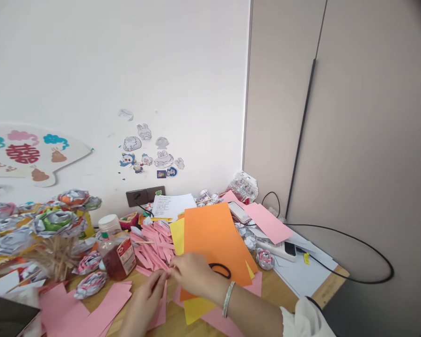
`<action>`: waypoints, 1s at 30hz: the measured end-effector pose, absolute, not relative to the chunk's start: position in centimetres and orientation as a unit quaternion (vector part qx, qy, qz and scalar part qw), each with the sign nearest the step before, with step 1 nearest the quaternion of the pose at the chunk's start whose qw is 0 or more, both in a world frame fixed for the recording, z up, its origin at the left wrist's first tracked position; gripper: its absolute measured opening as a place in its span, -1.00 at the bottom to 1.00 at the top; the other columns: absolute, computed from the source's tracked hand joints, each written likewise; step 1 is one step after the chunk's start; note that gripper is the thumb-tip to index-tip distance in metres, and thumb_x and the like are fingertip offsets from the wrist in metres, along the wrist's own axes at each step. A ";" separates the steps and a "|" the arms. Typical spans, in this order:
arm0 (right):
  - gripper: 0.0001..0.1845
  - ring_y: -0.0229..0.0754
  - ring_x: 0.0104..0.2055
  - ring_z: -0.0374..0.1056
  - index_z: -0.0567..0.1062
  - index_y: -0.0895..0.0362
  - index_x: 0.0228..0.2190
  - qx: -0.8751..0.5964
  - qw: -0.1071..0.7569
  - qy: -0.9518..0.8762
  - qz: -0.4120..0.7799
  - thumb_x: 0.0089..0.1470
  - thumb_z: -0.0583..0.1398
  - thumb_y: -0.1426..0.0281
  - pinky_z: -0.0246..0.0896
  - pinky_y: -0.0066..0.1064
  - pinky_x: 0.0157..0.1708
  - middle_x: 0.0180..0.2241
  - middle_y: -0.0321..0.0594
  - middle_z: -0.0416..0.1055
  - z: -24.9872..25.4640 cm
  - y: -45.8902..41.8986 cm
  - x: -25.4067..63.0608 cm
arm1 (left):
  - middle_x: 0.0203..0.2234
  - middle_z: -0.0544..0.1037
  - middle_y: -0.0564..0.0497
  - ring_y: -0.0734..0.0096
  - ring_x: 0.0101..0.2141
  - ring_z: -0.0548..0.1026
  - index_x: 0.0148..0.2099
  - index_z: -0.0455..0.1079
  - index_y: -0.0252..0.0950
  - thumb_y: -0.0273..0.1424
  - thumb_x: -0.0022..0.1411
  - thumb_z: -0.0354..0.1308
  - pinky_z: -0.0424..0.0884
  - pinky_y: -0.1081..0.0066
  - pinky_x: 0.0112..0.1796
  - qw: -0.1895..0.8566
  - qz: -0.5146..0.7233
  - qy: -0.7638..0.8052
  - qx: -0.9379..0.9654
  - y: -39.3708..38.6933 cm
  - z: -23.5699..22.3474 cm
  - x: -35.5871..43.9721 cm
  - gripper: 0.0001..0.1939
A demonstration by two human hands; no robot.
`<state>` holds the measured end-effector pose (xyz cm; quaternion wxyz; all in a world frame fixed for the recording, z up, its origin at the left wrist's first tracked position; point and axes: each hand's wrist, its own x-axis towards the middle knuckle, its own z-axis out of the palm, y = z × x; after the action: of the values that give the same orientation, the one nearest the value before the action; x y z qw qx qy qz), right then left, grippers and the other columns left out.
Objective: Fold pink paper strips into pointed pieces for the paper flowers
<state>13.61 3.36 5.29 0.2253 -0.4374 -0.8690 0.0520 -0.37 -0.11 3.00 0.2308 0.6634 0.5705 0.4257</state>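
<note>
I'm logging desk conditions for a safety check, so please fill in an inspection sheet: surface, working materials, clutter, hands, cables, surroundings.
Surface: wooden table, largely covered with paper.
Working materials: pink paper strips heaped beyond the hands; orange sheet overlapping yellow paper.
Clutter: paper flowers and a bottle of reddish liquid to the left.
Hands: left hand and right hand meet at the fingertips; what they pinch is too small to tell.
Cables: black cable loops out past the table's right edge.
Surroundings: white wall with stickers; grey cabinet at right.
</note>
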 end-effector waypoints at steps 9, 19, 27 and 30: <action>-0.75 -0.20 -0.45 0.32 0.40 0.13 -0.42 -0.408 0.273 -0.871 0.030 0.14 -0.04 0.36 0.02 -0.46 -0.52 -0.47 -0.23 0.43 0.2 3.3 13.7 | -0.52 0.50 -0.07 0.25 -0.43 0.44 -0.44 0.32 -0.27 -0.35 0.20 -0.21 0.25 0.41 -0.41 0.087 0.327 0.572 0.747 0.3 -0.2 -0.3 -0.69; -0.69 -0.25 -0.51 0.22 0.32 0.14 -0.47 -0.466 0.349 -0.811 0.051 0.17 -0.13 0.38 -0.02 -0.48 -0.51 -0.54 -0.26 0.32 -2.1 4.5 13.8 | -0.62 0.43 0.02 0.35 -0.53 0.38 -0.51 0.27 -0.27 -0.25 0.21 -0.16 0.14 0.47 -0.50 0.103 0.368 0.598 0.704 0.2 -0.3 -1.1 -0.66; -0.68 -0.30 -0.53 0.17 0.26 0.13 -0.53 -0.449 0.370 -0.796 0.165 0.15 -0.11 0.27 -0.08 -0.51 -0.54 -0.57 -0.33 0.26 -1.8 4.1 13.9 | -0.65 0.39 0.08 0.38 -0.54 0.34 -0.52 0.31 -0.29 -0.26 0.15 -0.10 0.15 0.48 -0.51 0.179 0.427 0.595 0.656 1.5 -0.8 -1.7 -0.69; -0.70 -0.30 -0.56 0.11 0.24 0.13 -0.57 -0.444 0.363 -0.795 0.197 0.12 -0.08 0.29 -0.12 -0.51 -0.56 -0.61 -0.36 0.21 -1.7 4.4 13.6 | -0.65 0.38 0.09 0.38 -0.54 0.34 -0.54 0.30 -0.29 -0.26 0.12 -0.08 0.16 0.48 -0.51 0.206 0.441 0.594 0.641 1.7 -1.0 -1.8 -0.70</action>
<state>13.64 4.38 -1.72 0.3634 -0.4441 -0.7950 0.1966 -1.80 1.66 -0.99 0.2059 0.6407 0.5941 0.4406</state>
